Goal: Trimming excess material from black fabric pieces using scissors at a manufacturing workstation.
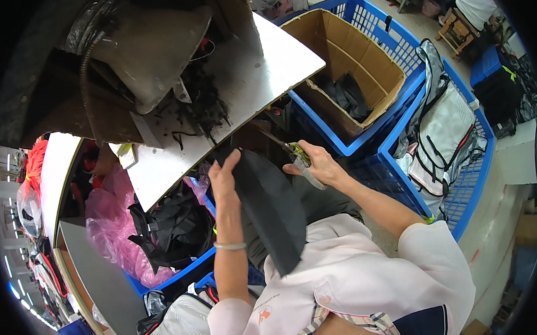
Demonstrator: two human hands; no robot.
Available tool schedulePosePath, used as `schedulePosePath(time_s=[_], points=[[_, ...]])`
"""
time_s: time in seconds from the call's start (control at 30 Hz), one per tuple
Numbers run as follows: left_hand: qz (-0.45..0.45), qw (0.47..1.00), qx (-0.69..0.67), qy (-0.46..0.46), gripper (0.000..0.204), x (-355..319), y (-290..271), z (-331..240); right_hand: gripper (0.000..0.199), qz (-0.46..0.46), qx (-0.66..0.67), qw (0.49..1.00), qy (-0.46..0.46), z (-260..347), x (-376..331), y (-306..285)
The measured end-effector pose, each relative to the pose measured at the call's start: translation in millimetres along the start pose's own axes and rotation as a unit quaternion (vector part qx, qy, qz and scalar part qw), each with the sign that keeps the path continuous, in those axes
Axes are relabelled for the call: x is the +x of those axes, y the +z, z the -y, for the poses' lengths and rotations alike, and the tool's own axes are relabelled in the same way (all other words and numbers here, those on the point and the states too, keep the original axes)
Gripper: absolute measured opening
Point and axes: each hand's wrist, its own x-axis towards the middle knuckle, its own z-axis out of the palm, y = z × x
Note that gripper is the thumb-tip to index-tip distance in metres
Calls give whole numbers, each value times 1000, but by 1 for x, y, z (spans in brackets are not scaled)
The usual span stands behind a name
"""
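Observation:
My left hand (226, 178) is closed on the upper edge of a long black fabric piece (270, 206), which hangs down in front of my shirt and lap. In my right hand (319, 165) is a pair of scissors (299, 153) with yellow-green wrapping on its handle. Its blades point up and left, toward the table's edge, apart from the fabric. Whether the blades are parted is hard to tell.
A white table (287, 56) with dark scraps (203, 101) lies ahead. To the right stand a blue crate (404, 42) holding a cardboard box (358, 35) and another blue crate (482, 182) with grey-white bags (443, 130). Black straps (175, 222) and pink plastic (112, 213) fill a crate at left.

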Motion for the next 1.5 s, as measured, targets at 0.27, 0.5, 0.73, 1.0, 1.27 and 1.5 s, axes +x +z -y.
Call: schedulePosePath(time_s=[0.27, 0.5, 0.73, 1.0, 1.27, 1.5], points=[[116, 992, -4, -42, 5, 13, -15, -21, 52, 95, -64, 993, 16, -1, 13, 5], [120, 989, 63, 63, 11, -17, -5, -13, 48, 104, -91, 989, -60, 3, 13, 9], [111, 989, 68, 70, 11, -22, -8, -13, 47, 98, -122, 982, -110, 10, 10, 5], [117, 989, 62, 64, 9, -27, -10, -11, 40, 88, -121, 979, -136, 13, 10, 4], [122, 987, 90, 42, 11, -29, -17, -7, 37, 112, -136, 974, -142, 4, 8, 6], [147, 982, 117, 4, 10, -34, -10, -1, 34, 108, -110, 978, -144, 5, 10, 7]])
